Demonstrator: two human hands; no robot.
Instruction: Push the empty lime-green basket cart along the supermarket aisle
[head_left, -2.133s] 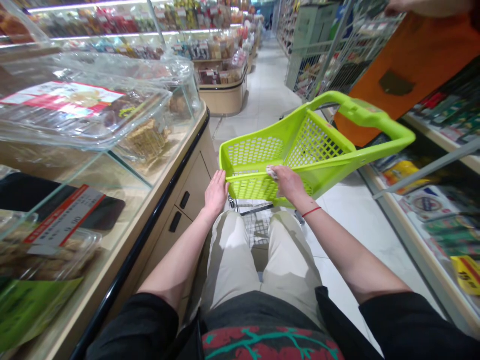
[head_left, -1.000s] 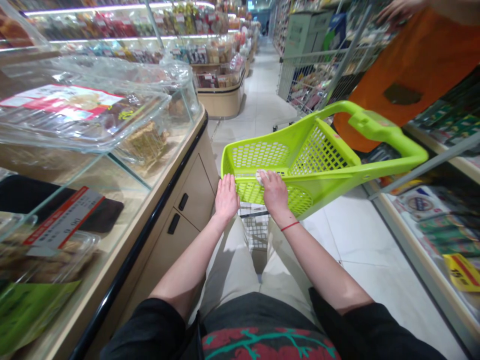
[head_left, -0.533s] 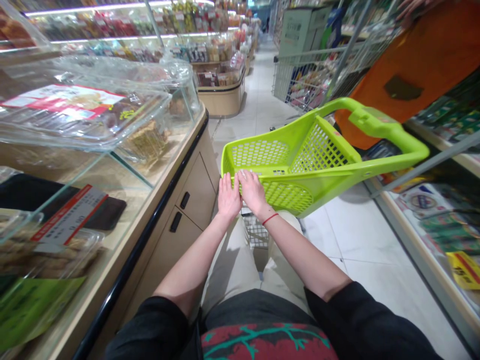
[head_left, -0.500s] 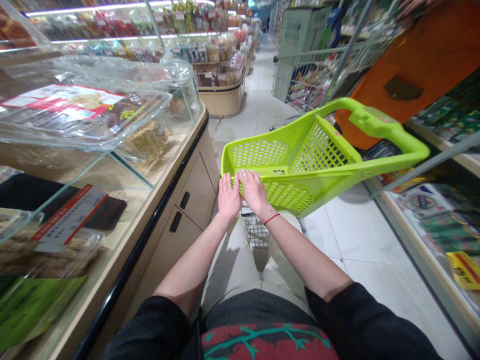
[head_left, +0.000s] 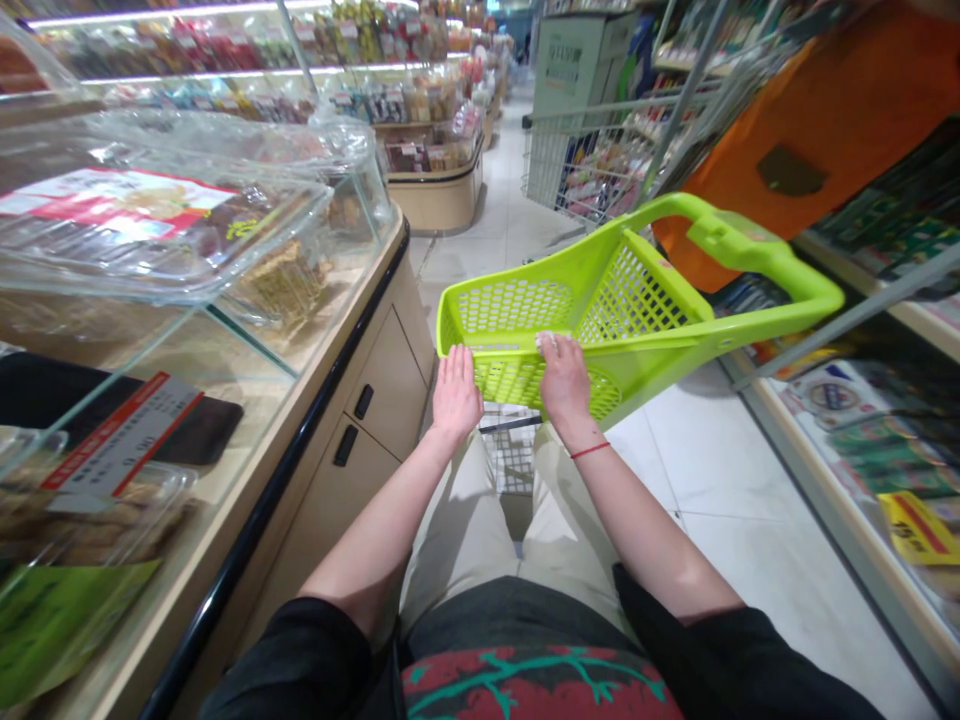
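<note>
- The right hand [head_left: 564, 380] has moved to the right along the front rim of the basket, so it is now well apart from the left hand [head_left: 456, 396]; a moment ago the two hands were almost touching.
- The left hand stays near the left end of the rim, at the lower middle of the frame.
- The left fingers [head_left: 457, 362] lie flat and a little apart against the rim, and they do not seem clamped.
- The right fingers [head_left: 548, 343] are close together and bend over the rim; I cannot tell if they really clamp it.
- The basket [head_left: 517, 306] is lime green plastic mesh with a long handle [head_left: 750, 250], and it is in the middle of the frame, tilted, with the handle reaching to the right.
- A wire cart [head_left: 592, 170] stands farther along the aisle, upper right of the basket.
- On the left side is the table [head_left: 319, 395], which carries a glass case [head_left: 247, 350] with plastic boxes of food.
- On the right side is a low shelf [head_left: 840, 420] with a yellow price tag [head_left: 919, 528], and at the upper right hangs an orange cloth [head_left: 780, 130].
- A red string [head_left: 589, 451] is around the right wrist.
</note>
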